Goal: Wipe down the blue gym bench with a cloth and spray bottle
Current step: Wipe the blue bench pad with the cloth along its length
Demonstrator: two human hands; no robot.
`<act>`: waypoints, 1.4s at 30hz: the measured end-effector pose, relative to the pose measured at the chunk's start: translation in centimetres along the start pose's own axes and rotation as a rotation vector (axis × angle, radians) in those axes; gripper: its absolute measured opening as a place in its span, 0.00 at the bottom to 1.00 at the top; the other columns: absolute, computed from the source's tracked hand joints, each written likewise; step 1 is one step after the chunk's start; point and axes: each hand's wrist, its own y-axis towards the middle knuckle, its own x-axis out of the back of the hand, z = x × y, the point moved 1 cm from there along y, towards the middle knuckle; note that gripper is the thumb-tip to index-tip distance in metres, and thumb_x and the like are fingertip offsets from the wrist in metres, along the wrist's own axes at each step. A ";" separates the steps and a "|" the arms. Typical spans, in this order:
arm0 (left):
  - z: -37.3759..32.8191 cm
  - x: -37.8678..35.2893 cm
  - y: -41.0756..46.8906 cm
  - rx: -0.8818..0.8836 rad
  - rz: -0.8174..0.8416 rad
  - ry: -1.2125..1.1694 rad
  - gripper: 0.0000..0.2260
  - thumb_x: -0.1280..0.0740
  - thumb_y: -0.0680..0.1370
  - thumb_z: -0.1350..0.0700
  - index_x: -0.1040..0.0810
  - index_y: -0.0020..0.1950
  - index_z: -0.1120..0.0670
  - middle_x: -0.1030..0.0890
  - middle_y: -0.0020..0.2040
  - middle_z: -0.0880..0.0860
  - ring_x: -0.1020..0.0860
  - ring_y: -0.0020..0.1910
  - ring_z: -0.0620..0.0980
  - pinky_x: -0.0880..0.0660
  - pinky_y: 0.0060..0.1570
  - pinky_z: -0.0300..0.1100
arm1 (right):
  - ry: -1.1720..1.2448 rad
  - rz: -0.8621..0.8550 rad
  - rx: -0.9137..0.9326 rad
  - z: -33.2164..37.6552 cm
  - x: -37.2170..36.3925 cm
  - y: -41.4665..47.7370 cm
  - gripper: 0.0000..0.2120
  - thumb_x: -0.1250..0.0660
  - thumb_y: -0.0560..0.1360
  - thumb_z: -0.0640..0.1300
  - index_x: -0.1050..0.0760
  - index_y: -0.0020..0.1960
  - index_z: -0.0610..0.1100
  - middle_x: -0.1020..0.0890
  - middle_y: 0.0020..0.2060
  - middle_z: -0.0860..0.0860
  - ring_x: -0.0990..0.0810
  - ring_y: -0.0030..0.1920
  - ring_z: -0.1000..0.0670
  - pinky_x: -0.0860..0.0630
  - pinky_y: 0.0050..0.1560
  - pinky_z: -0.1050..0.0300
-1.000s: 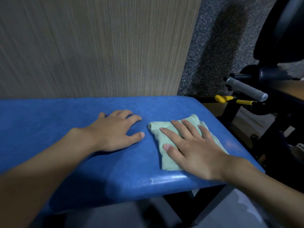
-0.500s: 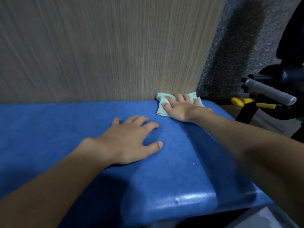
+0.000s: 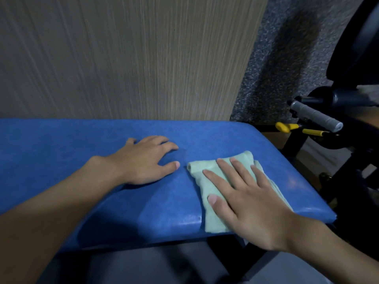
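- Cloth (image 3: 207, 182), pale green and folded into a rough oblong, lies flat on the blue bench (image 3: 71, 160) near its right end. Its near corner reaches the front edge of the padding.
- The right hand (image 3: 253, 203) lies palm down on the cloth. Its fingers (image 3: 229, 175) are straight and spread, pressing the fabric against the padding rather than gripping it, and the thumb stretches across the cloth's left part.
- The left hand (image 3: 143, 160) rests palm down on bare padding just left of the cloth, apart from it. Its fingers (image 3: 164, 144) are relaxed, slightly bent, and hold nothing. The thumb tip points toward the cloth's left edge, with a narrow strip of blue between them.
- Both forearms are bare and come in from the lower edge of the view.
- The front lip of the bench shows a pale sheen beside the cloth.
- A wood-grain panel (image 3: 123, 58) stands behind the bench, and to its right is a speckled grey surface (image 3: 274, 64).
- Right of the bench stands a black machine frame (image 3: 348, 181). It carries a grey handle (image 3: 315, 117) and yellow levers (image 3: 286, 127).
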 end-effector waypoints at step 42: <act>2.1 -0.2 -1.0 0.080 0.038 0.031 0.32 0.52 0.74 0.28 0.42 0.76 0.39 0.41 0.77 0.44 0.43 0.76 0.46 0.42 0.71 0.57 | 0.018 -0.002 0.020 1.9 0.3 4.2 0.36 0.75 0.70 0.71 0.65 0.77 0.64 0.64 0.79 0.56 0.66 0.78 0.51 0.64 0.76 0.40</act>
